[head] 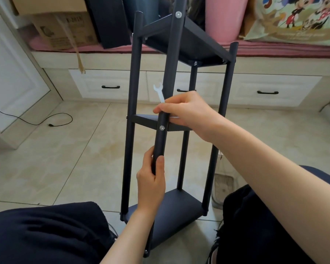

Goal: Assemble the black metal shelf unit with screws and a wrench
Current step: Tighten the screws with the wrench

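The black metal shelf unit stands upright on the tiled floor between my knees, with three black trays joined to round posts. A silver screw sits in the near post at the middle tray, another screw at the top tray. My left hand grips the near post below the middle tray. My right hand wraps round the same post just above that screw and also holds a small white wrench, whose open jaw points up.
My dark-trousered legs flank the shelf base. A black cable lies on the floor at left. White drawers with black handles run along the back, under a bench holding a cardboard box and bags.
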The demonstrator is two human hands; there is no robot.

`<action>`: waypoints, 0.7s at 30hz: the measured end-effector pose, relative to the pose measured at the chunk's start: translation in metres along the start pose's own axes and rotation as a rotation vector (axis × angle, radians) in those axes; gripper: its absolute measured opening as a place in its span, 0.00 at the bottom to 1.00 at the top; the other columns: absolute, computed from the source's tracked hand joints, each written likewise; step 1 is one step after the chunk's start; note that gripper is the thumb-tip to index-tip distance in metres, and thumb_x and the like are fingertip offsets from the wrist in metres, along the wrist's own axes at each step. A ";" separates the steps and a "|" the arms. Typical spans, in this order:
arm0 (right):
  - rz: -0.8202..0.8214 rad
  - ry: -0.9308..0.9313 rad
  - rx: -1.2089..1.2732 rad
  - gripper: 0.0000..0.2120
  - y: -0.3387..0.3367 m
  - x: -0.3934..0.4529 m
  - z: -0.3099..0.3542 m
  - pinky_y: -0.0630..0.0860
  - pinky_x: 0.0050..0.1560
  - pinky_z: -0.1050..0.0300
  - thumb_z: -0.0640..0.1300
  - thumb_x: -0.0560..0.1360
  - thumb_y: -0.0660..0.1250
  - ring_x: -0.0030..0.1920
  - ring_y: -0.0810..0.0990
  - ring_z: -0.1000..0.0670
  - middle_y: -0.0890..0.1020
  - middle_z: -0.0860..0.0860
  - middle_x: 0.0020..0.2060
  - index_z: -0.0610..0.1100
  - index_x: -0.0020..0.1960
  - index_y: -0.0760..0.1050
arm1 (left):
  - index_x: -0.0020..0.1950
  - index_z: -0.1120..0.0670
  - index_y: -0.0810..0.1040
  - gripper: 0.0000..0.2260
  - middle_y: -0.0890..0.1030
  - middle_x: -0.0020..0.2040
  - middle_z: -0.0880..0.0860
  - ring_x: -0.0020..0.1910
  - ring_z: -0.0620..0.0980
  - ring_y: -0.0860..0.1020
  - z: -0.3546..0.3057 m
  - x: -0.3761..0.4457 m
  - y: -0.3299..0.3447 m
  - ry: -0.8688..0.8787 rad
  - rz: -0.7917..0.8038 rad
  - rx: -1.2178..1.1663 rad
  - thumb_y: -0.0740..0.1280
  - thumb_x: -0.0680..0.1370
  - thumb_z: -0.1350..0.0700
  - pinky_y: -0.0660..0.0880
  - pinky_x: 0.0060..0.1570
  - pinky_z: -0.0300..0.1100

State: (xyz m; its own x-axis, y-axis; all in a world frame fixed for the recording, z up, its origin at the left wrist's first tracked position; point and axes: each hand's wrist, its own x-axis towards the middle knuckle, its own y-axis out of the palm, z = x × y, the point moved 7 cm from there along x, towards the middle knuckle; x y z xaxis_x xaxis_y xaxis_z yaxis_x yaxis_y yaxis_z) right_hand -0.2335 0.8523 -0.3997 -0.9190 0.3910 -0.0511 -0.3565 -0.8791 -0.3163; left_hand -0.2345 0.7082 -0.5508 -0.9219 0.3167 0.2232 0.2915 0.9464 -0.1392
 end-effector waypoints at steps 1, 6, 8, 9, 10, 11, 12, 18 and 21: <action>0.009 0.001 0.015 0.05 -0.001 -0.001 -0.001 0.80 0.58 0.51 0.46 0.74 0.72 0.55 0.82 0.47 0.84 0.46 0.50 0.45 0.45 0.86 | 0.63 0.42 0.74 0.15 0.72 0.32 0.44 0.30 0.44 0.70 0.000 0.000 0.000 0.002 -0.002 -0.005 0.59 0.80 0.39 0.69 0.30 0.43; -0.046 -0.033 -0.065 0.06 -0.017 -0.014 -0.010 0.80 0.58 0.52 0.46 0.75 0.71 0.54 0.80 0.51 0.84 0.51 0.48 0.48 0.42 0.86 | 0.62 0.44 0.77 0.17 0.72 0.32 0.43 0.31 0.43 0.70 0.000 0.005 0.001 -0.005 -0.027 -0.039 0.59 0.79 0.38 0.69 0.31 0.39; -0.074 0.000 -0.097 0.07 -0.027 -0.018 -0.021 0.81 0.55 0.52 0.45 0.75 0.70 0.53 0.81 0.51 0.84 0.50 0.48 0.47 0.41 0.85 | 0.62 0.44 0.77 0.17 0.72 0.32 0.44 0.31 0.45 0.70 0.002 0.007 0.001 -0.018 -0.039 -0.049 0.59 0.79 0.38 0.69 0.30 0.41; -0.075 0.026 -0.113 0.07 -0.032 -0.020 -0.027 0.82 0.52 0.53 0.44 0.75 0.70 0.52 0.80 0.52 0.84 0.50 0.48 0.46 0.40 0.85 | 0.63 0.44 0.78 0.17 0.72 0.33 0.44 0.31 0.46 0.70 0.003 0.008 0.000 -0.020 -0.046 -0.052 0.59 0.80 0.38 0.69 0.29 0.42; -0.070 0.058 -0.132 0.07 -0.035 -0.021 -0.035 0.83 0.50 0.56 0.44 0.75 0.70 0.50 0.80 0.53 0.83 0.51 0.48 0.47 0.40 0.85 | 0.63 0.44 0.78 0.17 0.73 0.33 0.45 0.31 0.46 0.71 0.003 0.008 -0.001 -0.017 -0.053 -0.054 0.60 0.80 0.38 0.70 0.29 0.43; -0.055 0.095 -0.154 0.07 -0.036 -0.022 -0.044 0.83 0.46 0.58 0.44 0.75 0.70 0.48 0.79 0.54 0.82 0.53 0.47 0.47 0.39 0.85 | 0.64 0.45 0.78 0.18 0.73 0.33 0.45 0.32 0.47 0.71 0.003 0.008 -0.002 -0.013 -0.062 -0.053 0.60 0.80 0.39 0.71 0.30 0.42; -0.030 0.133 -0.181 0.07 -0.035 -0.023 -0.053 0.82 0.43 0.60 0.45 0.75 0.70 0.46 0.78 0.55 0.81 0.55 0.46 0.48 0.39 0.85 | 0.64 0.46 0.78 0.19 0.74 0.34 0.45 0.32 0.46 0.72 0.003 0.008 -0.003 -0.009 -0.074 -0.048 0.60 0.80 0.39 0.71 0.31 0.40; 0.049 0.274 -0.262 0.07 -0.008 -0.031 -0.106 0.77 0.40 0.61 0.47 0.76 0.70 0.41 0.77 0.53 0.78 0.54 0.38 0.50 0.40 0.84 | 0.66 0.51 0.78 0.23 0.74 0.33 0.43 0.31 0.44 0.72 0.004 0.009 -0.009 0.006 -0.112 -0.015 0.60 0.80 0.38 0.71 0.31 0.38; 0.022 0.272 -0.198 0.08 0.009 -0.031 -0.119 0.77 0.44 0.60 0.48 0.77 0.68 0.41 0.77 0.54 0.80 0.54 0.39 0.53 0.41 0.83 | 0.65 0.50 0.78 0.22 0.74 0.32 0.43 0.30 0.44 0.70 0.004 0.008 -0.007 0.009 -0.108 -0.003 0.59 0.80 0.38 0.70 0.29 0.39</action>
State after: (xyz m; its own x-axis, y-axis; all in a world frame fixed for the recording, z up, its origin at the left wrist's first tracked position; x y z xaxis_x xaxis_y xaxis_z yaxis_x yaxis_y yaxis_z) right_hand -0.1883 0.8646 -0.5135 -0.8382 0.4540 -0.3022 -0.2728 -0.8288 -0.4886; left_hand -0.2446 0.7036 -0.5515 -0.9456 0.2135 0.2454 0.1915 0.9752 -0.1106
